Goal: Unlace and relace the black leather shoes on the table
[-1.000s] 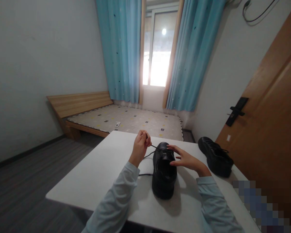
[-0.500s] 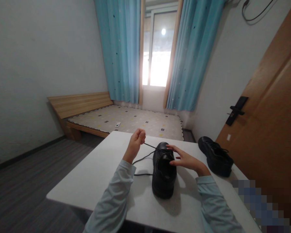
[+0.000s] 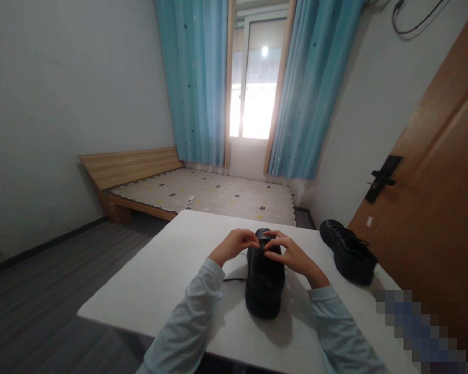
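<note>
A black leather shoe [image 3: 264, 283] stands on the white table [image 3: 159, 280], heel towards me. My left hand [image 3: 236, 244] has its fingers pinched at the shoe's front, where the black lace [image 3: 231, 279] comes out. My right hand [image 3: 290, 254] hovers over the shoe's tongue, fingers curled and pinched near the left fingertips. A loop of the lace lies on the table left of the shoe. Whether the right fingers hold the lace is hidden.
A second black shoe [image 3: 349, 252] lies at the table's right edge, close to a wooden door [image 3: 432, 208]. Beyond the table is a low wooden bed [image 3: 203, 195], blue curtains [image 3: 197, 78] and a bright window [image 3: 255, 78].
My left hand came down and to the right, from holding the lace taut up in the air to the shoe's front. My right hand's fingers curled in towards it.
</note>
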`<state>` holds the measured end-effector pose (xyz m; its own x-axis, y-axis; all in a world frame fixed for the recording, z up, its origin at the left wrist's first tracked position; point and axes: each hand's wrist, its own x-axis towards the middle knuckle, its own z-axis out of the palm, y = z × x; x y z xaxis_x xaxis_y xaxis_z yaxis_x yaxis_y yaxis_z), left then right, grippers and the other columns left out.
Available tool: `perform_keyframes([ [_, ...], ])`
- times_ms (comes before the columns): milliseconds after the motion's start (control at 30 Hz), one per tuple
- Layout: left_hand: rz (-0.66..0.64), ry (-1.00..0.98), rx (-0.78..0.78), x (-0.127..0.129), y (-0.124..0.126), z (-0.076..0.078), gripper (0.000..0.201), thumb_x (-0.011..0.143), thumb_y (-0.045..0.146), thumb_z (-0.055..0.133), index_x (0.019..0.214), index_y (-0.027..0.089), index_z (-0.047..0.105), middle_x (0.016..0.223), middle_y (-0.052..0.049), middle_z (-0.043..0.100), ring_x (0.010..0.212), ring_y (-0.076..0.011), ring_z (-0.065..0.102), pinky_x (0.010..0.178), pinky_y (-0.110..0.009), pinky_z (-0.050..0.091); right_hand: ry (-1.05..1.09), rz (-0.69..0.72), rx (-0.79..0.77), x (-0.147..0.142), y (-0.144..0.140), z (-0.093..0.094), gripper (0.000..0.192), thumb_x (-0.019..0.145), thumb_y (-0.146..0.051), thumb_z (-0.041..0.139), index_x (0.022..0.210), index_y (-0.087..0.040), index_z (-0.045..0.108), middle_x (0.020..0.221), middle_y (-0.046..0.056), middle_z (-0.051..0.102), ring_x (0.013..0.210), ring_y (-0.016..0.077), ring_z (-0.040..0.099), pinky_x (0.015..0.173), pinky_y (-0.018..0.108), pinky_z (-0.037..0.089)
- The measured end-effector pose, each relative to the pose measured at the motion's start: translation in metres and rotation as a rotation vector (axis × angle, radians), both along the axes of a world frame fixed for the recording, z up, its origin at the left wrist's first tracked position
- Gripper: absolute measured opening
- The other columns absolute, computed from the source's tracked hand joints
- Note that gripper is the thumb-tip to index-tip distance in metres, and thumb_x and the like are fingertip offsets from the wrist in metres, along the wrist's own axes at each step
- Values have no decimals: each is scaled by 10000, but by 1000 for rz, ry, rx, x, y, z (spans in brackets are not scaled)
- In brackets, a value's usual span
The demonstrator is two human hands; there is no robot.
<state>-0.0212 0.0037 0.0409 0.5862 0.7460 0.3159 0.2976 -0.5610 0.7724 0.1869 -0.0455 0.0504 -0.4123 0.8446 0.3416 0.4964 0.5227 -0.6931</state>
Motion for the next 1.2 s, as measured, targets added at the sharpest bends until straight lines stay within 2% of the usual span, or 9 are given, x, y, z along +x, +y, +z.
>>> perform_keyframes([
  [300,-4,-119,-48,4,-8,4,142,658,267,721,709,141,680,651,-10,648,622,-114,554,590,-209,407,28,-3,15,-8,0,-4,143,762,-325,653,818,-225,739,1192,82,577,1142,257,516,1043,444,336],
  [567,-69,-267,-256,6,-8,1,163,685,282,681,753,134,671,690,-32,671,597,-127,595,591,-244,481,81,-49,-1,-16,1,-8,85,724,-292,680,716,-219,722,1136,74,609,1099,253,538,1004,432,357],
  [633,-70,-263,-230,6,-7,1,184,671,293,696,760,135,674,727,-45,684,650,-141,612,636,-259,493,94,-59,0,-16,2,-8,89,721,-288,681,683,-212,706,1117,72,613,1082,247,546,992,424,361],
  [733,22,-201,-88,4,-5,3,204,664,328,703,763,151,678,768,-43,688,725,-153,612,690,-266,481,105,-61,-3,-14,2,-6,107,725,-290,678,669,-200,687,1111,79,611,1080,244,547,992,416,355],
  [833,224,-158,8,2,-2,3,249,688,398,669,740,155,656,698,-27,654,670,-137,577,624,-241,450,153,-61,-30,-6,1,-1,154,742,-322,666,663,-189,668,1109,93,612,1091,247,544,983,420,366],
  [933,327,-134,-145,-3,3,0,293,758,426,559,746,141,621,600,-12,601,546,-112,532,511,-213,399,281,-53,-92,4,-1,4,212,739,-368,665,642,-182,634,1108,99,616,1088,249,551,928,412,420],
  [1000,273,-58,-304,-7,4,-2,315,769,432,526,742,131,613,571,-8,590,501,-104,524,471,-201,375,371,-57,-114,10,-4,7,222,739,-379,664,649,-181,620,1089,94,632,1059,243,571,909,408,437],
  [1067,159,82,-392,-11,4,-5,325,728,448,576,707,127,620,578,-14,606,499,-102,536,464,-196,365,448,-66,-126,14,-6,10,214,745,-379,660,672,-182,623,1076,88,647,1028,239,588,919,418,435],
  [1200,-55,410,-419,-17,0,-8,287,576,412,740,648,148,654,563,4,616,491,-96,529,473,-198,354,657,-28,-170,20,-8,12,189,743,-361,664,678,-188,622,1097,79,640,1002,243,610,930,428,443],
])
